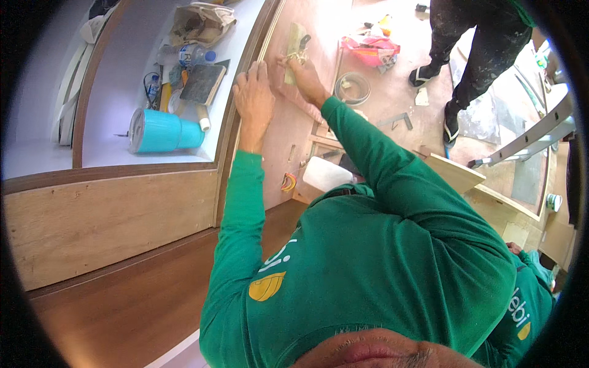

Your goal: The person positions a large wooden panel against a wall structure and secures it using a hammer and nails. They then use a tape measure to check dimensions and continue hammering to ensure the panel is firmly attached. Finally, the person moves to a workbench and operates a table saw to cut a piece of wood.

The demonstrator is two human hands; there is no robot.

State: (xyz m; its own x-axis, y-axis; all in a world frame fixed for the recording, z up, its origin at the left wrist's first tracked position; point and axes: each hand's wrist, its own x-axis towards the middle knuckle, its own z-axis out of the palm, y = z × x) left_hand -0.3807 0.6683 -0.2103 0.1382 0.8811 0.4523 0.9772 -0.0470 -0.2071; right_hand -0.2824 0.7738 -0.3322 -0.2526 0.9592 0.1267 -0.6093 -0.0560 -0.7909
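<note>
My left hand (253, 101) rests along the brown edge strip (227, 132) of the shelf unit, its fingers stretched over the edge. Farther forward and to the right, my right hand (308, 81) is closed, its fingers bent down against the light wooden panel (279, 116). What those fingers hold is too small and partly hidden to make out. Just beyond them lies a pale, narrow strip or patch (297, 35) with a small dark spot beside it. Below my hands, yellow and red wires (289, 181) come out of the panel.
The shelf at left holds a turquoise tumbler (165, 131), a dark notebook (204, 83), a bottle (191, 55) and a cloth bag (201, 24). On the floor are a pink bag (371, 50), a tape roll (352, 89) and a ladder (532, 134). A person (475, 43) stands nearby; another (521, 300) is at lower right.
</note>
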